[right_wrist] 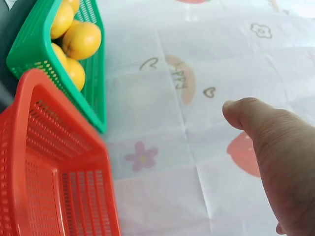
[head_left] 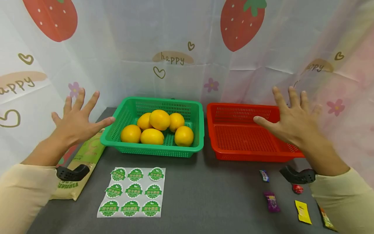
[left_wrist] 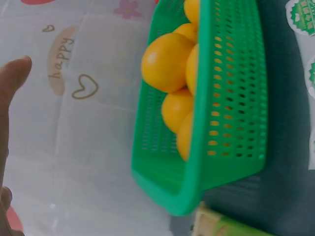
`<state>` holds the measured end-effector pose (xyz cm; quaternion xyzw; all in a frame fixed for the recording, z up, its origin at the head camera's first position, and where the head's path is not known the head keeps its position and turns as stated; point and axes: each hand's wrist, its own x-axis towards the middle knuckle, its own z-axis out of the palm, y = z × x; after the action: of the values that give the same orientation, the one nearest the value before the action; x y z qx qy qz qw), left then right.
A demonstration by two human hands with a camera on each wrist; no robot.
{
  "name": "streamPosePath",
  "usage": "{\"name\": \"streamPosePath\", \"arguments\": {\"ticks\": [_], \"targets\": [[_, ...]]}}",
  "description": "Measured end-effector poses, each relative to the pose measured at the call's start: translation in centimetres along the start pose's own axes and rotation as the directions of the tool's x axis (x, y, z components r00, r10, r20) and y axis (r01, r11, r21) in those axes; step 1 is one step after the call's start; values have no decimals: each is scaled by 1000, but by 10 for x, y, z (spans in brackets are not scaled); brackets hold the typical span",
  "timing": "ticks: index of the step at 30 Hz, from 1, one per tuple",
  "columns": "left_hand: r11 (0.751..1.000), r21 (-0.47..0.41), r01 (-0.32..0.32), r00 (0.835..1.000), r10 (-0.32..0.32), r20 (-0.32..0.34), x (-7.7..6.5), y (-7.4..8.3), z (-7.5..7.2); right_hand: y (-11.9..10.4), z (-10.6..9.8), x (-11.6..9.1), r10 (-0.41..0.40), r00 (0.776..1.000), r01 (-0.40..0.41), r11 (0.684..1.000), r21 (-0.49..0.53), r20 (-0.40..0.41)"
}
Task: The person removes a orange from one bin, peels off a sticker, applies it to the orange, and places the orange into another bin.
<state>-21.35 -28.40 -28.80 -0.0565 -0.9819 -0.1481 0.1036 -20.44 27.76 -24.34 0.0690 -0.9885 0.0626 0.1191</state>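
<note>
Above the bench (head_left: 210,195), left hand (head_left: 76,125): it is released, with the fingers straight and spread.
Right hand (head_left: 296,120): released also, its fingers spread apart in the air.
Green basket (head_left: 152,147): perforated plastic, rectangular with rounded corners, near the left fingers.
Fruits (head_left: 159,120): six, smooth, round to oval, yellow-orange, heaped in the green basket, between the two hands.
Red basket (head_left: 251,153): perforated plastic of similar shape, partly hidden behind the right hand.
Sticker sheet (head_left: 124,182): flat and pale, below and right of the left fingers.
Candies (head_left: 272,201): small, wrapped, below the right fingers.
</note>
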Motion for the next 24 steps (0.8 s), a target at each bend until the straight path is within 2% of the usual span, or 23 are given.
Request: {"name": "streamPosePath", "arguments": {"ticks": [5,14,24], "targets": [[998,-57,-16,1000,15,-16,-6,-5,18,-10,3,5,-46,998,48,998,30,-46],[991,-132,-12,1000,15,25,-11,-17,49,-35,15,22,-181,975,197,972,125,-127],[973,-229,-29,1000,28,-7,-16,-25,78,-64,35,43,-247,961,269,939,217,-121]]}}
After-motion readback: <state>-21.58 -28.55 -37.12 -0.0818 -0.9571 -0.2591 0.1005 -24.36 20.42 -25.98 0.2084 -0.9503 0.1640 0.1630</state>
